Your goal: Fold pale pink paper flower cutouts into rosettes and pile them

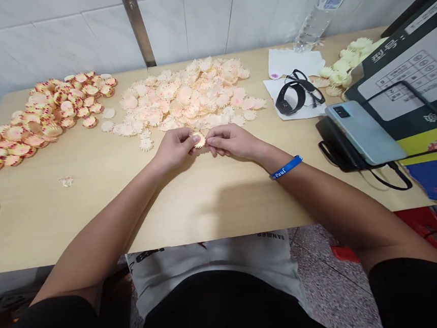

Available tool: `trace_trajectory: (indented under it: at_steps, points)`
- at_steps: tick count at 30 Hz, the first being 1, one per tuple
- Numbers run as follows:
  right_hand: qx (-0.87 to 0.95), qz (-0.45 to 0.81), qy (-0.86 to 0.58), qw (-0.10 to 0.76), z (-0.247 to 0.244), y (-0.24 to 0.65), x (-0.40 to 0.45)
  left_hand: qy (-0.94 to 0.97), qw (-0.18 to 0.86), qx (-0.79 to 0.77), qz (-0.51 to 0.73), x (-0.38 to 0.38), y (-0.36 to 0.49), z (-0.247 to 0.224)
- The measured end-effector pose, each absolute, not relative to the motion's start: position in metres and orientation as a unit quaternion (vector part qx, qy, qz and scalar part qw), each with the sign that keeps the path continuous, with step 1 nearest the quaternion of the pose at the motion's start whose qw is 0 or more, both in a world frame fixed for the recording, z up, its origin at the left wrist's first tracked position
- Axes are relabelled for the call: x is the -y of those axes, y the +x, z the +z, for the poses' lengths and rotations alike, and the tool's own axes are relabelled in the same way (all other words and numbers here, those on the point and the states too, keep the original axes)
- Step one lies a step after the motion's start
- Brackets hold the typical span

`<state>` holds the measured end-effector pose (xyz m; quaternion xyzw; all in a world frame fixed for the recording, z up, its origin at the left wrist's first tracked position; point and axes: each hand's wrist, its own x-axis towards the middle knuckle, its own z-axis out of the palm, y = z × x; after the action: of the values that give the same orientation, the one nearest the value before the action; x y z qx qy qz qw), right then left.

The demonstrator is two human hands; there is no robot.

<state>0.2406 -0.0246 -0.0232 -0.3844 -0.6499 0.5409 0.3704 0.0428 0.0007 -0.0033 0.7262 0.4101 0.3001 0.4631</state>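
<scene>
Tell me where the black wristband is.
In the head view, the black wristband lies on white paper toward the table's right, beside the eyeglasses.

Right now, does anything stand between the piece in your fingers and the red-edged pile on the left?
Yes. Your left hand sits directly on that side of the pale fringed piece. Beyond it, a few loose pale pieces lie on the tabletop before the red-edged pile.
</scene>
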Motion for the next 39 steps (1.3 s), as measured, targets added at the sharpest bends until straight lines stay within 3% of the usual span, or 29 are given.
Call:
trace_trajectory:
  at_steps: [12, 21, 25, 31, 35, 39]
  points:
    - [0.703, 0.474, -0.397, 0.352, -0.022, 0.234, 0.032, 0.74, 0.427, -0.426, 0.297, 0.005, 0.052, -0.007]
    - [0.663, 0.37, -0.446, 0.473, -0.022, 0.226, 0.034, 0.745, 0.381, -0.436, 0.332, 0.007, 0.05, -0.005]
    - [0.675, 0.335, -0.472, 0.458, -0.018, 0.222, 0.038, 0.744, 0.383, -0.442, 0.324, 0.008, 0.051, -0.009]
    - [0.657, 0.371, -0.502, 0.422, -0.012, 0.221, 0.042, 0.752, 0.411, -0.421, 0.298, 0.006, 0.05, -0.011]
    - [0.624, 0.394, -0.497, 0.456, -0.014, 0.227, 0.036, 0.764, 0.413, -0.405, 0.286, 0.006, 0.048, -0.007]
    - [0.557, 0.496, -0.461, 0.482, -0.017, 0.235, 0.025, 0.752, 0.451, -0.387, 0.288, 0.002, 0.046, -0.006]
